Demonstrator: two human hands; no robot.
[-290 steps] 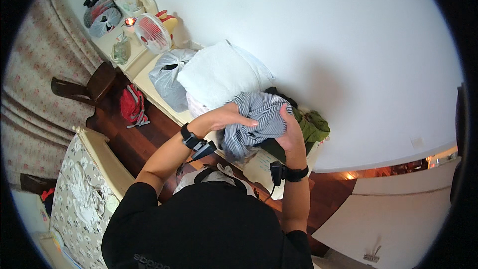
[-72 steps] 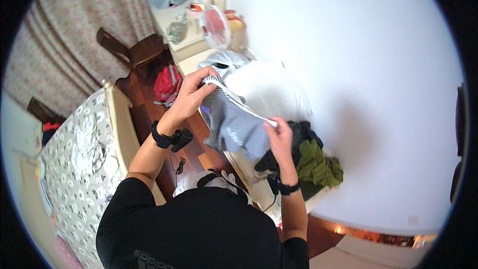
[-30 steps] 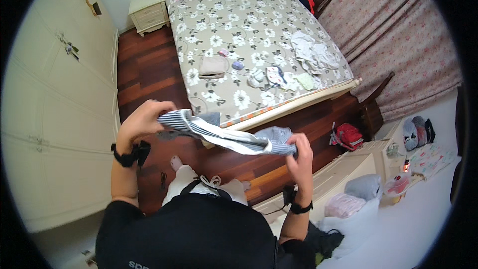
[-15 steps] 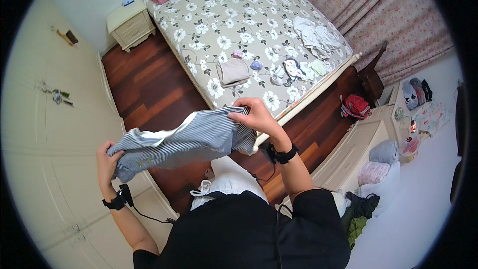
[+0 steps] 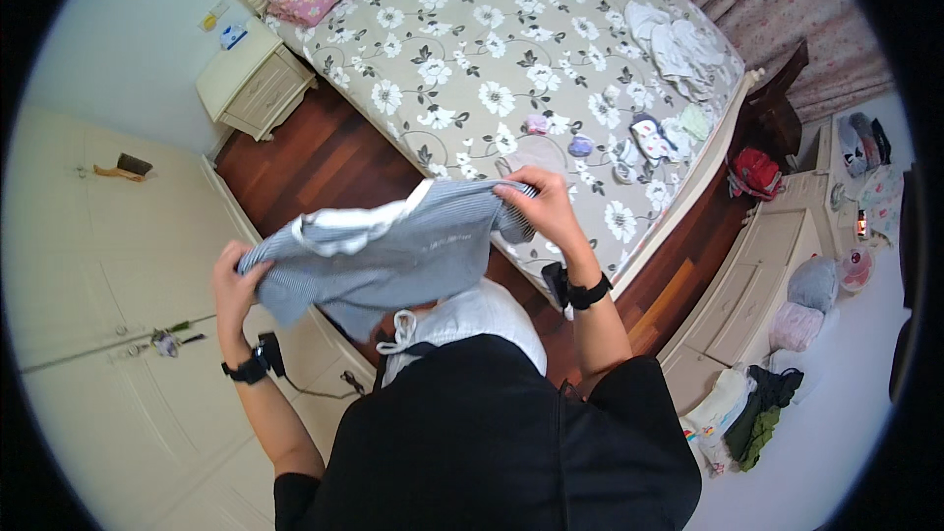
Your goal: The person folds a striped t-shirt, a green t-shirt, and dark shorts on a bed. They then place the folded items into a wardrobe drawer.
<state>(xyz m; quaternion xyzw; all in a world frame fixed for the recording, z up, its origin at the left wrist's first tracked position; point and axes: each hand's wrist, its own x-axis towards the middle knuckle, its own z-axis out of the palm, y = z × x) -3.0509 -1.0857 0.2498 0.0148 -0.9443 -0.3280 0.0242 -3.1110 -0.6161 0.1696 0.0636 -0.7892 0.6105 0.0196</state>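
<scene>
A blue-and-white striped shirt (image 5: 393, 261) with a white band along its upper edge is stretched sideways in front of my body. My left hand (image 5: 236, 285) pinches one end of it, fingers closed on the cloth. At the other end my right hand (image 5: 544, 206) grips the striped fabric between thumb and fingers, close to the near side of the bed (image 5: 497, 98). Behind the right hand, a folded beige cloth (image 5: 536, 155) on the bed is partly hidden. A small pink bundle (image 5: 536, 124) and a purple one (image 5: 580, 145) lie just beyond.
Small white items (image 5: 651, 138) and a crumpled white cloth (image 5: 678, 44) lie toward the bed's right side. A nightstand (image 5: 251, 84) stands at the far left, wardrobe doors (image 5: 108, 265) at the left. Clothes (image 5: 757, 413) lie on the drawer cabinet (image 5: 733, 285) at the right.
Both hands have moved slightly to the right with the shirt, and the right hand is a little higher. The shirt hangs more spread out. The whole view has shifted and turned.
</scene>
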